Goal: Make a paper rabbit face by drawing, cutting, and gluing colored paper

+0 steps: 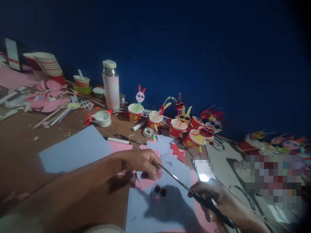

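Note:
My right hand (215, 197) is closed round the black handle of a slender tool (176, 178) with a thin metal shaft; its exact kind is unclear. At the far end of the shaft, the fingers of my left hand (143, 161) pinch the tip or something tiny at it, which I cannot make out. Below both hands lies a pale blue paper sheet (136, 210). On it, in shadow, rests a round paper face (161, 202) with two dark oval eyes and a pink patch. Pink paper shows under the sheet.
Red paper cups (178, 127) with paper bunny figures line the wall side. A white bottle (111, 89), stacked cups (50, 66), a tape roll (148, 132) and a marker (118, 140) stand or lie about. A lit phone (206, 177) lies beyond my right hand. Pink scraps (52, 105) cover the left.

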Available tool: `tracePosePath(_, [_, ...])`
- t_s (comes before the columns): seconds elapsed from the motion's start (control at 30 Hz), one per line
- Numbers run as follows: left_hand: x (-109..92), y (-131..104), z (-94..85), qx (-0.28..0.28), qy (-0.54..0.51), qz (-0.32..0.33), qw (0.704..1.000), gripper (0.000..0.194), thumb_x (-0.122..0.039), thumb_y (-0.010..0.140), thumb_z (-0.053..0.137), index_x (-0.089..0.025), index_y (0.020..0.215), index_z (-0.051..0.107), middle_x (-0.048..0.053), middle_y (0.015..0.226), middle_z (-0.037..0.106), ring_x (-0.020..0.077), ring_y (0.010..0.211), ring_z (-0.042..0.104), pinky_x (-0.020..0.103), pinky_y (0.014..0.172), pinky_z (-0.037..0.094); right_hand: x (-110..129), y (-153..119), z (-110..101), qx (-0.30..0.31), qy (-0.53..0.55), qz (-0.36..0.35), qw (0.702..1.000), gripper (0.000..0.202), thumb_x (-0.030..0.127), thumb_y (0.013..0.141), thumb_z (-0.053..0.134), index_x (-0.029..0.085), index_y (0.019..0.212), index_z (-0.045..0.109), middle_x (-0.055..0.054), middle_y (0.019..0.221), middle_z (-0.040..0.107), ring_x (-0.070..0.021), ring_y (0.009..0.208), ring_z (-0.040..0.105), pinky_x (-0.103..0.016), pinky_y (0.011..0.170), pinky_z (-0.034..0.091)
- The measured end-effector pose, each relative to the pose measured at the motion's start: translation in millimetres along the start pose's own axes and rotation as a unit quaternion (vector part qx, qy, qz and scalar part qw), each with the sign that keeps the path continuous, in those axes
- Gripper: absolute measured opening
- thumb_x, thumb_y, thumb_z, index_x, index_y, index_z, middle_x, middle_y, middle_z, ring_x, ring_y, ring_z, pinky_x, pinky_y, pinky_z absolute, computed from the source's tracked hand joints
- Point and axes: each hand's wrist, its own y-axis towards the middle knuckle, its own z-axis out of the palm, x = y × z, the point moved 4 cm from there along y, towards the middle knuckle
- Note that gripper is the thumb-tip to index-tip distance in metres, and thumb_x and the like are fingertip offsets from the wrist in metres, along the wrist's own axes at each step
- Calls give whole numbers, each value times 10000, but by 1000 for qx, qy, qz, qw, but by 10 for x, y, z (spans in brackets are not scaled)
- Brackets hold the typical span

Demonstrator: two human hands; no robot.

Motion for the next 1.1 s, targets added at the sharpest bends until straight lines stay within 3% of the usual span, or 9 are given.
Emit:
tracePosePath(0.13, [-68,16,-68,-55,-29,50,997,29,-115,530,583,-136,546,596,-39,445,521,69,406,409,177,406,317,22,39,9,-56,77,-84,992,555,536,498,768,161,885,633,49,441,499,-60,333,407,-164,317,314])
tracePosePath(0.3, [-136,46,-166,-155,-65,122,978,81,-193,617,601,-141,579,552,-38,473,530,56,423,436,167,444,334,154,136,91,-132,151,-209,957,533,610,648,642,180,948,548,59,518,473,-37,356,345,-168,347,311])
tracePosePath(0.4, [-139,55,-193,-200,-89,144,965,137,-237,633,612,-139,585,529,-42,481,517,45,416,428,158,431,324,302,176,147,-124,128,-287,941,521,621,733,544,194,1023,480,18,616,517,-86,457,438,-221,436,393])
tracePosePath(0.5, [-132,59,-192,-228,-103,156,956,148,-252,654,616,-140,616,527,-42,495,525,43,422,431,152,438,336,482,219,198,-103,98,-341,929,559,650,740,503,199,1061,430,-46,769,554,-158,646,521,-296,577,443])
tracePosePath(0.63, [-141,40,-158,-257,-124,165,944,145,-242,679,626,-140,639,531,-38,510,544,43,440,446,146,456,350,694,375,212,-161,172,-295,926,477,521,709,644,216,1006,428,-16,812,537,-147,709,522,-285,645,432])
tracePosePath(0.77, [-175,-9,-135,-297,-138,170,929,172,-251,666,654,-144,622,527,-56,484,517,37,399,409,145,409,307,864,539,268,-231,216,-270,910,420,427,664,692,209,915,435,41,676,527,-117,584,500,-267,580,412])
tracePosePath(1.1, [-103,45,-207,-310,-121,189,924,162,-260,710,648,-138,670,549,-46,525,518,56,464,451,173,505,378,894,737,466,-207,300,-271,891,437,319,604,753,205,912,464,43,726,564,-122,640,552,-253,606,403])
